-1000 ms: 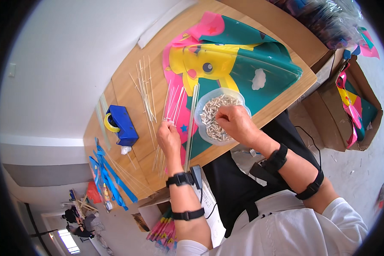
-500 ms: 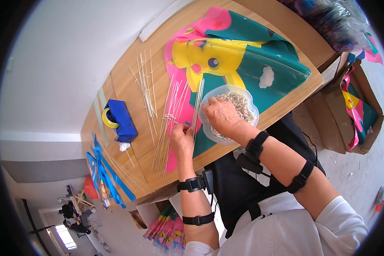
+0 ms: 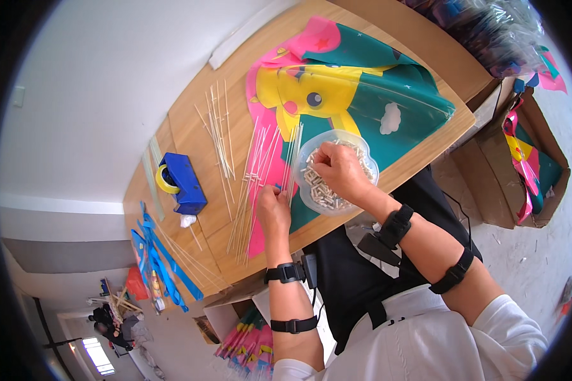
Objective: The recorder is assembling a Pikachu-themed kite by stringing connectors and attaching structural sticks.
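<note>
White tube-shaped pieces (image 3: 327,196), short and loose, lie under the right hand (image 3: 342,166), whose fingers are bunched downward over them; whether a piece is caught between the tips cannot be told. They sit in a translucent plastic bowl with a scalloped rim (image 3: 303,188), probably near the table's edge for easy reach. The left hand (image 3: 274,208) is curled, thumb and fingers drawn together, just beside a bundle of thin white rods (image 3: 292,164); its grip, if any, is hidden. Left of that bundle, thin rods with small white crosspieces (image 3: 253,178) lie fanned, seemingly kept apart from the plain ones. Bowl and bundle rest on a glossy pink, yellow and green printed sheet (image 3: 413,95), spread across a pale wooden table (image 3: 187,136). Farther left stands a blue tape dispenser (image 3: 187,185), perhaps set aside to leave working room.
</note>
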A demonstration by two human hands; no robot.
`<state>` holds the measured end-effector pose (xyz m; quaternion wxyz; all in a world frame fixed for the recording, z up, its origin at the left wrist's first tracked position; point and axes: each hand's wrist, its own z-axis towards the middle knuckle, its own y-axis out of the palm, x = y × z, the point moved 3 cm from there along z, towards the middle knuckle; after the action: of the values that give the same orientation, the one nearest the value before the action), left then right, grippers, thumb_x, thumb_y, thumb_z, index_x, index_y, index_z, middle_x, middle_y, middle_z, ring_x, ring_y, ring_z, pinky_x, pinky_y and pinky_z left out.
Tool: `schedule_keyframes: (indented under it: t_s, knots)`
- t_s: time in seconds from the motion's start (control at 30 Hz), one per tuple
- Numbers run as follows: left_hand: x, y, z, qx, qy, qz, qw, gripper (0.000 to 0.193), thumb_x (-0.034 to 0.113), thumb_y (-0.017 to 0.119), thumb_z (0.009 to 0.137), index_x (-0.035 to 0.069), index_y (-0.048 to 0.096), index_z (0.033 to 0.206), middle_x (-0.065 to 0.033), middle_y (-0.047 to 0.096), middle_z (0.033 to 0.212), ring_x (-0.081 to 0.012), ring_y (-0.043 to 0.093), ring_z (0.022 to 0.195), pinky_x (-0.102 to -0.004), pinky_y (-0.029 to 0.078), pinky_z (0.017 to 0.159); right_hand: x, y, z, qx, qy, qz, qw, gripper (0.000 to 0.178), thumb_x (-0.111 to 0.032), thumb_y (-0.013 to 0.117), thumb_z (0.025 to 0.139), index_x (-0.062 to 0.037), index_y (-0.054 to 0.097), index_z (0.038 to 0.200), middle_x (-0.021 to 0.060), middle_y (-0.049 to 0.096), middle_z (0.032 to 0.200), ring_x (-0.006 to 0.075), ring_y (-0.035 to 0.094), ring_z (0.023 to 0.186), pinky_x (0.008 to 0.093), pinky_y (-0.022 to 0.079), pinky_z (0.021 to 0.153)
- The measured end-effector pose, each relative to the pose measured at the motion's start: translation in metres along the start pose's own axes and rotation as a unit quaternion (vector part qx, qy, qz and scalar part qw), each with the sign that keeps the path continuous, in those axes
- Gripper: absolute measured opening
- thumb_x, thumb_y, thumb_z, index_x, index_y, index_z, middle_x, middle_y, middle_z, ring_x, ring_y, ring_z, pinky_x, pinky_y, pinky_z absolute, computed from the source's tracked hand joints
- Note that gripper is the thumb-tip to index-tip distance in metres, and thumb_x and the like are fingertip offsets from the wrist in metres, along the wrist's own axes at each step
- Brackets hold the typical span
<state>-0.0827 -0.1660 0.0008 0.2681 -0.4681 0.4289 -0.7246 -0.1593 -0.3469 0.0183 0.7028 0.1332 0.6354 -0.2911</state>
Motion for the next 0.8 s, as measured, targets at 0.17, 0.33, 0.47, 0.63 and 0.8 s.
schedule_keyframes:
  t_s: [0.17,0.33,0.47,0.63,0.8]
  knots:
    - [-0.003,0.001,0.009,-0.015,-0.024,0.055,0.998,0.012,0.004,0.066,0.074,-0.001,0.055,0.072,-0.0199,0.059,0.073,-0.0392,0.059,0.074,-0.0457,0.045,0.065,0.0,-0.008,-0.008,-0.006,0.021,0.028,0.999,0.005,0.0,0.059,0.071,0.0043,0.058,0.073,0.0219,0.06,0.07,0.0368,0.061,0.067,0.0404,0.048,0.061]
    - [-0.007,0.0,0.0,0.039,0.083,0.1,0.991,0.012,0.002,0.063,0.076,-0.001,0.053,0.081,-0.0218,0.057,0.079,-0.0401,0.057,0.078,-0.0465,0.044,0.067,0.004,-0.016,-0.008,-0.013,0.115,0.178,0.977,0.005,-0.001,0.062,0.077,0.004,0.062,0.079,0.0068,0.061,0.067,0.014,0.057,0.059,0.0261,0.046,0.054]
    - [-0.01,-0.001,-0.008,0.035,0.068,0.043,0.996,0.016,0.004,0.065,0.076,-0.002,0.051,0.084,-0.0217,0.056,0.08,-0.0403,0.056,0.078,-0.0464,0.043,0.068,0.008,-0.017,-0.006,-0.026,0.176,0.235,0.956,0.004,-0.001,0.062,0.079,0.0026,0.062,0.081,0.0025,0.059,0.067,0.0078,0.053,0.057,0.0218,0.044,0.051]
    - [-0.011,-0.004,-0.009,0.071,-0.007,0.019,0.997,0.018,0.006,0.067,0.075,-0.001,0.053,0.082,-0.0203,0.057,0.08,-0.0395,0.056,0.078,-0.045,0.043,0.069,0.006,-0.014,-0.011,-0.037,0.169,0.215,0.961,0.004,-0.001,0.064,0.079,0.0027,0.062,0.08,0.0021,0.059,0.067,0.008,0.052,0.056,0.0221,0.042,0.05]
    - [-0.015,-0.001,0.003,0.021,-0.042,0.044,0.998,0.017,0.008,0.067,0.076,-0.002,0.055,0.081,-0.0204,0.058,0.078,-0.0397,0.057,0.076,-0.0455,0.044,0.067,0.009,-0.016,-0.012,-0.033,0.172,0.216,0.961,0.004,0.0,0.065,0.078,0.0023,0.062,0.08,0.002,0.058,0.067,0.0079,0.051,0.056,0.0221,0.041,0.049]
